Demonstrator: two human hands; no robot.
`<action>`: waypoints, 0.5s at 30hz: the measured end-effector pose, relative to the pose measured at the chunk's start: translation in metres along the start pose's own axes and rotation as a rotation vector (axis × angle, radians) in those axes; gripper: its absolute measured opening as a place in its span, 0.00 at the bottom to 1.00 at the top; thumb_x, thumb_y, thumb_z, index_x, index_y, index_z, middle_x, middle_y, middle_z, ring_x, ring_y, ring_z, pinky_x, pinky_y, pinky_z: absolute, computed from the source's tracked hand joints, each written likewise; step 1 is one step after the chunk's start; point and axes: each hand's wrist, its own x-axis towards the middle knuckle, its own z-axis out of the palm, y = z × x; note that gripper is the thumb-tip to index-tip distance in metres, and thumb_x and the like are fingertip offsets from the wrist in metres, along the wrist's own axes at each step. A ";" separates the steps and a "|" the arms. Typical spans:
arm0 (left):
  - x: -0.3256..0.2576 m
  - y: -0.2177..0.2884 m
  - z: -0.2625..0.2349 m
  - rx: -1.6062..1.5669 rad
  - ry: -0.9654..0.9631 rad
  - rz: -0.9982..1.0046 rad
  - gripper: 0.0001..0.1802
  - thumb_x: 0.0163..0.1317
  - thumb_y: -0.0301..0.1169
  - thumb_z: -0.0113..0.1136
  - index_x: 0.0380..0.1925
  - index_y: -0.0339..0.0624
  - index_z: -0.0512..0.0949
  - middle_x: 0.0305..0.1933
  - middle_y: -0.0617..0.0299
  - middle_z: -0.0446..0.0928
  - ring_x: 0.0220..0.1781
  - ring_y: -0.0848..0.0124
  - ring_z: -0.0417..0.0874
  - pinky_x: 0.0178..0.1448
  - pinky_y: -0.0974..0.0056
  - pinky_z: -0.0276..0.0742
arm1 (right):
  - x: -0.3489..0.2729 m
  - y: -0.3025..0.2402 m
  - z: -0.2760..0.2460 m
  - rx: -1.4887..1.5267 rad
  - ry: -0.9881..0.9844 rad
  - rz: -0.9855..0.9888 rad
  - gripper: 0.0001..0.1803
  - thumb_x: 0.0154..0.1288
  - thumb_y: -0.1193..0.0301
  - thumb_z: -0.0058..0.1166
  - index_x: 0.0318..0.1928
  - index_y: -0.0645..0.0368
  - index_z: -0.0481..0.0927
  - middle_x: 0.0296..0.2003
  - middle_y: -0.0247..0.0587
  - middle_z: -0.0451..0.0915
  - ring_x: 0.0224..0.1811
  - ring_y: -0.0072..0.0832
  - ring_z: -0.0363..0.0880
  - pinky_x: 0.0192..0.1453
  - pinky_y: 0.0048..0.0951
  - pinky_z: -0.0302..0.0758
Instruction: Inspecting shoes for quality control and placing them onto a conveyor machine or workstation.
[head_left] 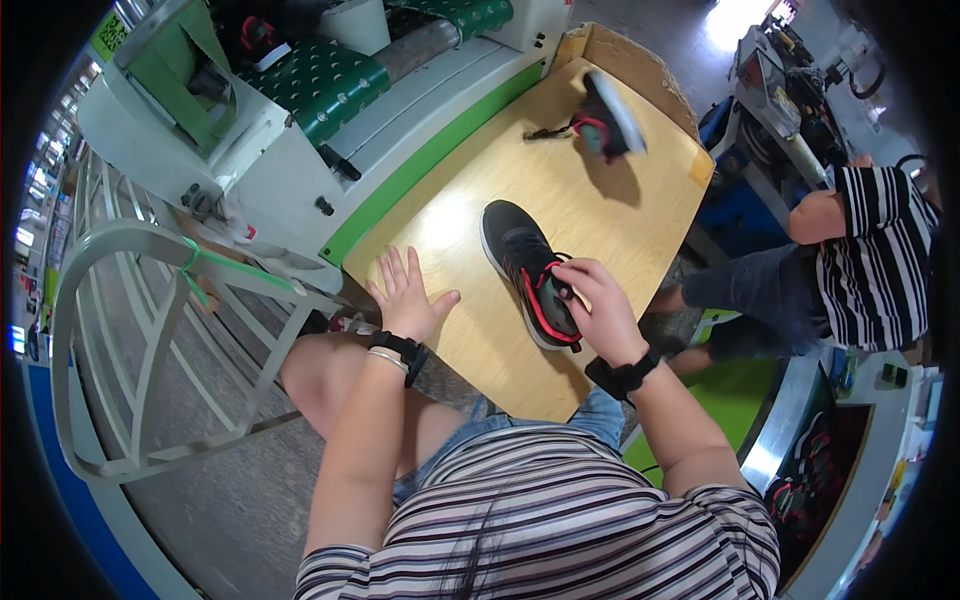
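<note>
A black sneaker (522, 262) with a white sole and red trim rests on the wooden board in front of me, its toe pointing away and to the left. At its ankle opening, my right hand (602, 312) has thumb and fingers pinched together on the red-trimmed edge and lace area; the exact part gripped is partly hidden. My left hand (408, 302) is open with fingers spread, over the board's left edge and apart from the sneaker. Farther off, a second sneaker (612, 118) appears tilted on its side, slightly blurred, with a dark lace trailing left.
The wooden board (460, 345) has a cardboard rim at its far end. Beyond it stands a machine with a green belt (325, 95) carrying another shoe (262, 45). A metal frame rack (165, 350) is at my left. A co-worker (870, 265) stands at the right, near a bin of shoes (800, 490).
</note>
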 end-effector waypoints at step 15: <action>-0.002 0.000 0.001 0.008 0.003 -0.018 0.65 0.59 0.65 0.63 0.81 0.39 0.40 0.85 0.39 0.32 0.86 0.42 0.29 0.79 0.26 0.27 | 0.027 0.004 -0.008 -0.177 -0.183 -0.156 0.19 0.59 0.82 0.56 0.52 0.62 0.81 0.44 0.50 0.81 0.46 0.50 0.81 0.51 0.44 0.79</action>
